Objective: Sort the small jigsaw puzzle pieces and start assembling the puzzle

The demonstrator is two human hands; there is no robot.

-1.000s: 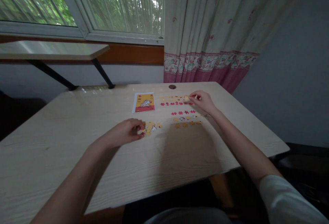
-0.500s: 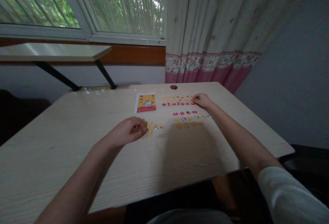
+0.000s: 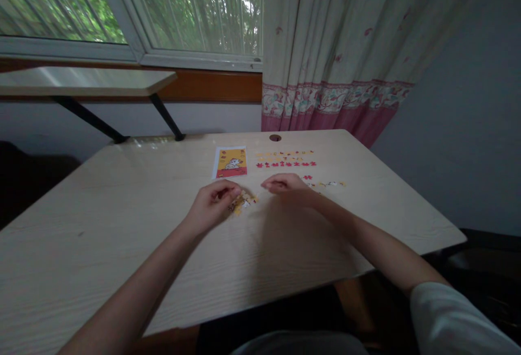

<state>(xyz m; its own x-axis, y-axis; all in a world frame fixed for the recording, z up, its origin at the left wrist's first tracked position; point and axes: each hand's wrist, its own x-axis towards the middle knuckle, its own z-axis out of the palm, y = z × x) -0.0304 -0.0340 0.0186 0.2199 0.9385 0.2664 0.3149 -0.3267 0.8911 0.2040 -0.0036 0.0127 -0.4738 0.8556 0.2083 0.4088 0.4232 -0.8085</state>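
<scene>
My left hand (image 3: 214,201) rests on the pale wooden table (image 3: 122,224) with its fingers curled against a small joined cluster of yellow and white puzzle pieces (image 3: 243,201). My right hand (image 3: 285,184) lies just right of that cluster, fingers pressed together low over the table; what it holds, if anything, is hidden. Behind it lie rows of loose pieces: yellow ones (image 3: 285,154), red ones (image 3: 285,164) and a few mixed ones (image 3: 331,184). A small reference picture card (image 3: 230,162), yellow and red with a white animal, lies beyond the cluster.
A round cable hole (image 3: 275,138) sits near the table's far edge. A shelf on black brackets (image 3: 81,81) hangs at the left under the window. A flowered curtain (image 3: 334,45) hangs behind the table at the right. The table's near edge runs just above my lap.
My right hand has come back from the far rows of pieces, leftward and nearer, to just beside the cluster. My left hand has stayed at the cluster, shifted slightly.
</scene>
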